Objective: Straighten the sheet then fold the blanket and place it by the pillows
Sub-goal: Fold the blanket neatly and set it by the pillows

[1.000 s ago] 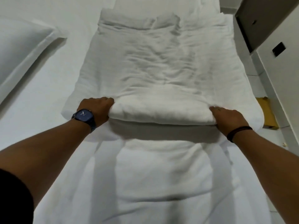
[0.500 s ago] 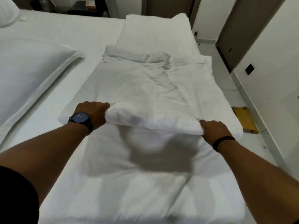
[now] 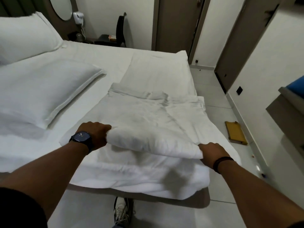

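Since the earlier frames, both hands had carried the blanket's folded near edge further up the frame, and the view had risen to take in the headboard and the doors. The white blanket (image 3: 148,122) was rumpled and creased, folded into a long narrow strip lying along the right side of the bed (image 3: 102,55). Its long axis ran from the lower centre of the frame toward the upper centre, the far end bunched just below a flat white pillow (image 3: 161,69). The left hand (image 3: 97,135) was closed on the left corner of the doubled-over thick fold, a dark wristwatch (image 3: 81,137) on its wrist. The right hand (image 3: 212,153) gripped the fold's right corner, with a dark band on that wrist. Two more pillows (image 3: 41,91) lay at the left of the frame, well apart from the blanket. A yellow mat (image 3: 235,132) lay on the tiled floor at the right.
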The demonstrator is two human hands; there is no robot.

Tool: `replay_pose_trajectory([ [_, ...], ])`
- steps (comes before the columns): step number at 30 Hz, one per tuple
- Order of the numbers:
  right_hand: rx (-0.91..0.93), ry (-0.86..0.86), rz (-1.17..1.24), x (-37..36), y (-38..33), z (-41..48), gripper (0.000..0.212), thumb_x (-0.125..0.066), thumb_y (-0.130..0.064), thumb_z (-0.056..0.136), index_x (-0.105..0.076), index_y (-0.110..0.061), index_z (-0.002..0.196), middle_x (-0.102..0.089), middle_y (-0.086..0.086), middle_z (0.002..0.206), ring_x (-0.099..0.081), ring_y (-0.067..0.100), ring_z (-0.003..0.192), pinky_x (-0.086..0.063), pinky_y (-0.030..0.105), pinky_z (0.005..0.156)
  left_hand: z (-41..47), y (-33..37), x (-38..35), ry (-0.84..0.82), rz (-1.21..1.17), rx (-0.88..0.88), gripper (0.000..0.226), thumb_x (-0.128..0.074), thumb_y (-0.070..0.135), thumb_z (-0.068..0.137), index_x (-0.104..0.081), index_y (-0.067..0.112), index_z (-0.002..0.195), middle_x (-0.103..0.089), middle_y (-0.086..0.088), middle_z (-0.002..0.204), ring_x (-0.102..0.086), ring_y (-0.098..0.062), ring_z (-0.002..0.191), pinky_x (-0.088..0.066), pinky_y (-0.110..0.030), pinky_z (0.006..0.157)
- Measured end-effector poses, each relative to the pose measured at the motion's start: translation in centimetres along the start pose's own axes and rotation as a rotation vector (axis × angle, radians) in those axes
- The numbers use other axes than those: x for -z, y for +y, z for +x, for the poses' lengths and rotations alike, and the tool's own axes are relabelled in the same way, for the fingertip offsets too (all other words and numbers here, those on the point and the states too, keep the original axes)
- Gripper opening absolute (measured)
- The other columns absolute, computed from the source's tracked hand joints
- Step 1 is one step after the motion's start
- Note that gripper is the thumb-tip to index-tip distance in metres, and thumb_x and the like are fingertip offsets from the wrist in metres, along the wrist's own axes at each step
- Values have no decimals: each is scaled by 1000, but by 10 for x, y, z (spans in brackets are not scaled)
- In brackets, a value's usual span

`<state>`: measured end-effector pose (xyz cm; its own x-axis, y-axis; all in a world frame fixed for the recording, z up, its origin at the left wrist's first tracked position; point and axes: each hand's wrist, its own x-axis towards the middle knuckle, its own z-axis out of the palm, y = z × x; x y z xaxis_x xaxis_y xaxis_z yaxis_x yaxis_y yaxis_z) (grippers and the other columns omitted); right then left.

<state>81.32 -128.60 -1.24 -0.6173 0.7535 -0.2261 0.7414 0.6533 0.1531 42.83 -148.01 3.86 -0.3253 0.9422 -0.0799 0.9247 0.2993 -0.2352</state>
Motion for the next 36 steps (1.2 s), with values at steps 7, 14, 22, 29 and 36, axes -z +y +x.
replay_pose_trajectory([
  [7,-31,114,30,62,28,40,25,-55,-37,81,-58,-26,103,-67,1,104,-63,25,94,-46,30,76,46,-17,43,-25,-94,98,6,-57,39,75,-53,34,77,-62,8,80,-55,-21,69,-36,-24,57],
  [14,-86,69,-15,142,44,194,33,-56,-49,78,-57,-37,108,-65,-1,117,-62,26,104,-46,35,82,204,-68,71,-100,-144,109,29,-56,55,77,-65,36,96,-67,-2,108,-63,-26,97,-42,-28,72],
  [22,-540,852,134,294,116,401,47,-49,-25,84,-42,-13,129,-41,25,138,-35,42,131,-25,56,106,487,-124,201,545,-339,208,72,-58,47,75,-36,22,139,-45,-23,136,-42,-42,125,-31,-61,104],
  [29,-265,602,306,204,107,485,64,-60,-29,85,-35,-11,141,-35,21,146,-29,35,137,-30,52,108,534,-64,56,199,-265,112,87,-51,68,80,-19,26,149,-16,-13,157,-18,-33,142,-17,-49,114],
  [36,-185,63,254,58,93,544,120,-45,-97,45,-7,-42,145,-13,-1,159,-5,22,147,-6,63,111,548,-22,-76,-132,-188,4,129,-66,81,49,5,39,147,-4,-2,160,-16,-30,143,-28,-53,109],
])
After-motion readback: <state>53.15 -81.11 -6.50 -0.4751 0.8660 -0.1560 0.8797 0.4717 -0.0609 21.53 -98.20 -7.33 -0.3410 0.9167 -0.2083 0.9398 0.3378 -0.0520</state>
